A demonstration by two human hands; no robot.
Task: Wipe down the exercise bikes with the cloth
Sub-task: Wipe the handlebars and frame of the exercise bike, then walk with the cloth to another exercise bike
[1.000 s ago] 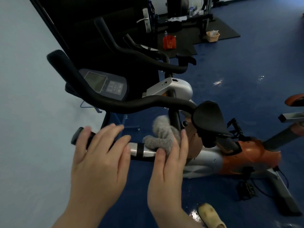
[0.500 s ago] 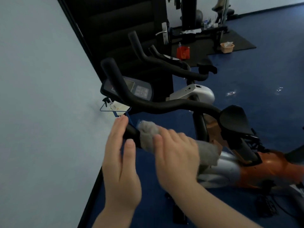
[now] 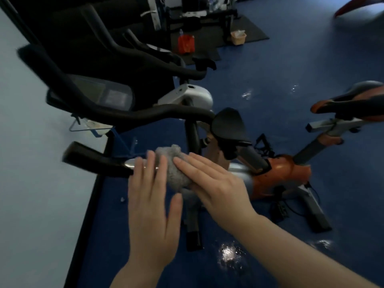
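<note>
In the lower middle of the frame we have both hands laid flat over the near handlebar (image 3: 97, 163) of the exercise bike (image 3: 278, 175). Our left hand (image 3: 151, 206) has its fingers straight and close together, the fingertips resting on the chrome section of the bar and on the left edge of the grey cloth (image 3: 174, 169); it grips nothing. Our right hand (image 3: 214, 188) comes in from the lower right, fingers straight too, pressing down on the right side of the cloth, which is bunched up around the bar between the two hands, just left of centre. The black foam end of the bar sticks out to the left of our hands. Above it, the upper handlebar (image 3: 133, 115) sweeps across the middle left and partly covers the console (image 3: 108, 94), which looks blurred. A black elbow pad (image 3: 228, 125) sits right of centre, standing in front of the orange and silver body of the bike. At the right edge we see an orange and black saddle (image 3: 349, 102). The second bike (image 3: 187, 96) stands behind, its handlebars dark against the black wall. Farther back, in the upper middle, a red bag (image 3: 186, 45) and a small beige basket (image 3: 238, 37) sit on the floor. The blue floor (image 3: 280, 80) shows wet, shiny patches, and a pale wall (image 3: 31, 183) fills the left side.
</note>
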